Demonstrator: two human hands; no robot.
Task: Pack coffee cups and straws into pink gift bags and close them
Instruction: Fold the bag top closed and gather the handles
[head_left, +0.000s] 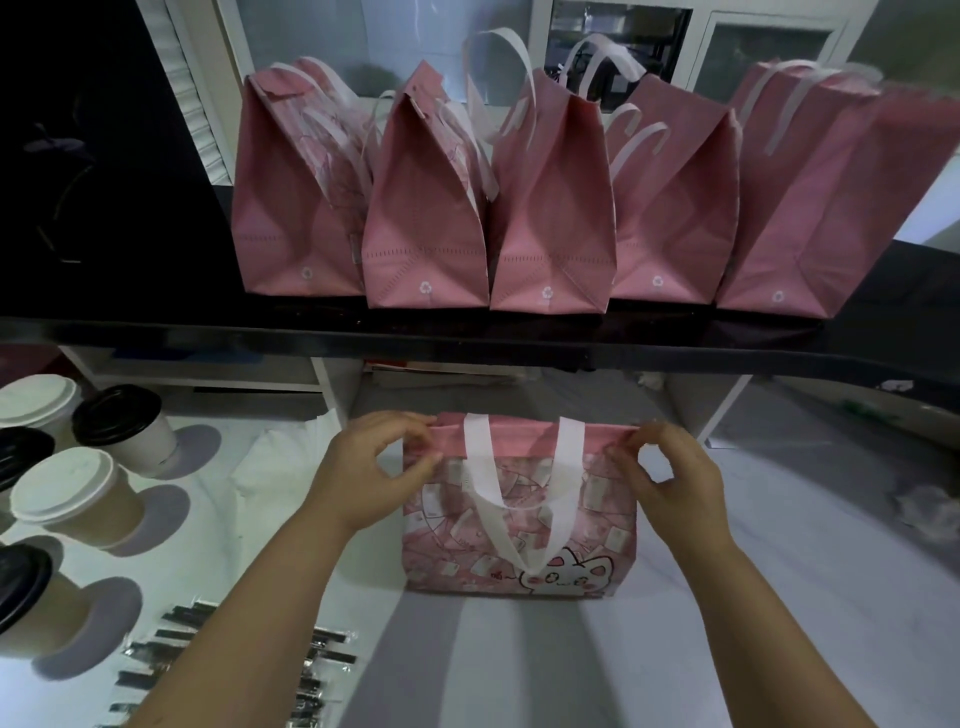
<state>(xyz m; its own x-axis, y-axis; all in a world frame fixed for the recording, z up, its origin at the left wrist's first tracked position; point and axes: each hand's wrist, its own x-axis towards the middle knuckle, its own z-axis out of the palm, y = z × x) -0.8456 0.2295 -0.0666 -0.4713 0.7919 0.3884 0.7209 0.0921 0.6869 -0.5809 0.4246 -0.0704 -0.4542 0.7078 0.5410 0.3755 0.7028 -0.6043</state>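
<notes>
I am looking down at a pink gift bag (519, 519) standing upright on the white bench (779, 597), its cartoon-cat side facing me and its white handle (511, 499) hanging down the front. My left hand (374, 467) pinches the bag's top edge at its left corner, and my right hand (665, 478) pinches the same edge at its right corner. Both hands are narrowed to a fingertip grip on the pink rim (524, 434), which runs taut and straight between them; I judge this hold keeps the mouth flat so it can be folded or pressed closed. I cannot see inside the bag.

To my left, near but apart from the bag, stand lidded coffee cups (78, 499), some with white lids and some with black, probably kept within reach for the next bags. Wrapped straws (218, 660) lie on the bench under my left forearm. On a dark shelf (467, 338) above, five pink bags (426, 208) stand in a row, apparently finished and set aside.
</notes>
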